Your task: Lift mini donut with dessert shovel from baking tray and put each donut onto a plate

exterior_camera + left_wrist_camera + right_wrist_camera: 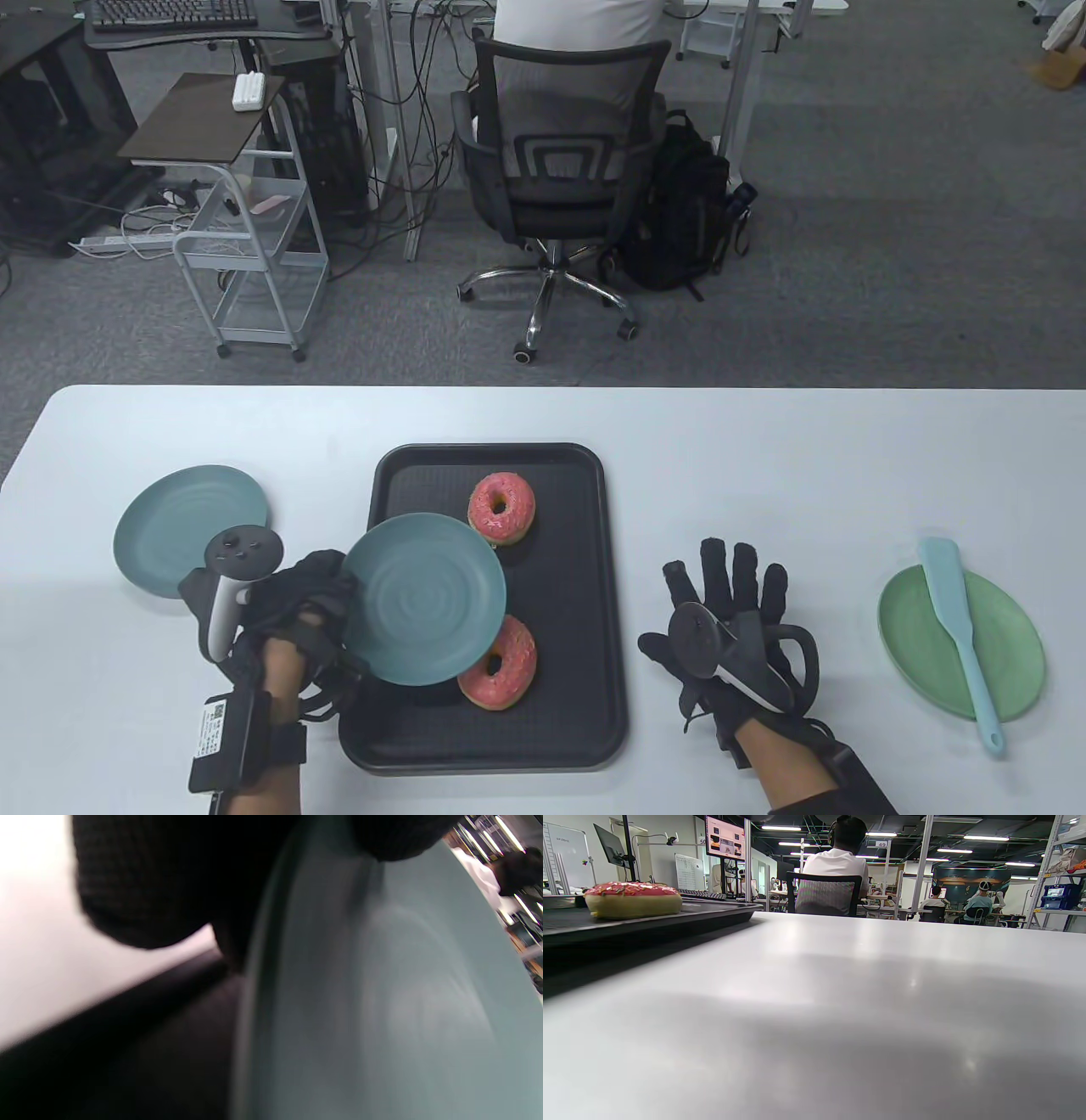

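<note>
A black baking tray holds two pink-iced donuts: one at the far side, one near the front, partly under a teal plate. My left hand grips that plate by its left rim and holds it above the tray; in the left wrist view the plate fills the frame under dark glove fingers. My right hand lies flat on the table right of the tray, fingers spread, holding nothing. The light blue dessert shovel lies across a green plate at the far right.
A second teal plate lies on the table left of the tray. In the right wrist view the tray and a donut are at the left. Beyond the table a person sits in an office chair, near a small trolley.
</note>
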`<control>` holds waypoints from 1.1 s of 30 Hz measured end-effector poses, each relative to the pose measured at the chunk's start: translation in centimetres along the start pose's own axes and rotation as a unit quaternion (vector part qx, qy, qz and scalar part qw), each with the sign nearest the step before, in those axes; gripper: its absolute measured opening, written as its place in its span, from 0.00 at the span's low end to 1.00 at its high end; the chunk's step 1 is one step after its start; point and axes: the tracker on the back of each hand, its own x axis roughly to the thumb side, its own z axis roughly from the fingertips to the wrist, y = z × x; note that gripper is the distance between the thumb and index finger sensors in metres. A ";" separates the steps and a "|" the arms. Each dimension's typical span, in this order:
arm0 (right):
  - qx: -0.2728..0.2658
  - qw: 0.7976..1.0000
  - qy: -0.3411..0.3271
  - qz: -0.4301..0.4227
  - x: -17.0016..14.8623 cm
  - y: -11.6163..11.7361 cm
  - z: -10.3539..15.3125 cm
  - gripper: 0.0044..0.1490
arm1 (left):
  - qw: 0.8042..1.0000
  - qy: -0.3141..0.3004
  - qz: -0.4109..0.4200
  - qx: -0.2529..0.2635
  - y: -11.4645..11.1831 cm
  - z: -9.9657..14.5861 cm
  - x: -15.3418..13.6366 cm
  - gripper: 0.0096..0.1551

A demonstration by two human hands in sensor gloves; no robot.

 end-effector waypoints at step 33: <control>0.088 0.897 0.003 -0.432 5.0 0.2 1.5 0.31 | 0.986 -0.065 -0.028 -0.153 -6.3 0.4 3.7 0.23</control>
